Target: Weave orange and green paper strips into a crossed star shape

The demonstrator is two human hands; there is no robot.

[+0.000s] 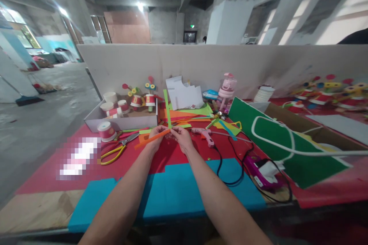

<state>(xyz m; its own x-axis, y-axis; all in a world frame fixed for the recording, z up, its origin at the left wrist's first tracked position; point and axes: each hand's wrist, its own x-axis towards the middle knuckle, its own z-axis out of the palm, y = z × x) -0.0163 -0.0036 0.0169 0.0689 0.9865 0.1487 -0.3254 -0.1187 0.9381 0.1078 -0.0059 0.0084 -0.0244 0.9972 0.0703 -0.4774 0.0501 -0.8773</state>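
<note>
My left hand [155, 136] and my right hand [182, 138] meet above the red table cover [172, 153], fingers pinched together. Between them they hold an orange paper strip [148, 140] that slants down to the left, and a green paper strip [167, 109] that stands almost upright from the same spot. The two strips cross at my fingertips. Yellow-handled scissors [115, 152] lie to the left of my left hand. A pink glue gun [204, 135] lies just right of my right hand.
A white box [94, 119] with paper-cup crafts stands at the back left, a cup [107, 131] in front of it. Coloured paper scraps [189, 116], a pink bottle [227, 88], a green sheet [287, 149], black cables [230, 168] and a blue sheet [172, 195] surround my hands.
</note>
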